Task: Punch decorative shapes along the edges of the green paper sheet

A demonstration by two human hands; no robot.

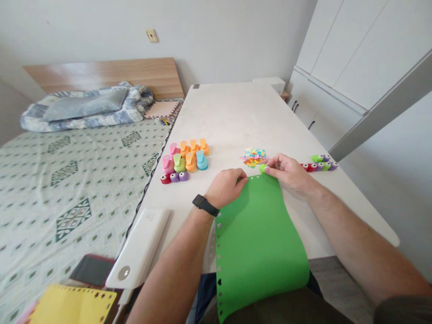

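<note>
A green foam sheet [259, 238] with punched holes along its left and far edges lies over the near edge of the white table [232, 117]. My left hand [226, 186], with a black watch on the wrist, is closed and pinches the sheet's far left corner. Closed around a small green paper punch [262, 168], my right hand [286, 171] holds it at the sheet's far edge. A pile of small coloured cut-out shapes [254, 156] lies just beyond the hands.
A group of coloured punches [185, 159] stands on the table's left; a row of small punches [320, 164] lies at the right. A white device [141, 245] sits at the near left. A yellow punched sheet [72, 306] is lower left. A bed [67, 166] runs alongside.
</note>
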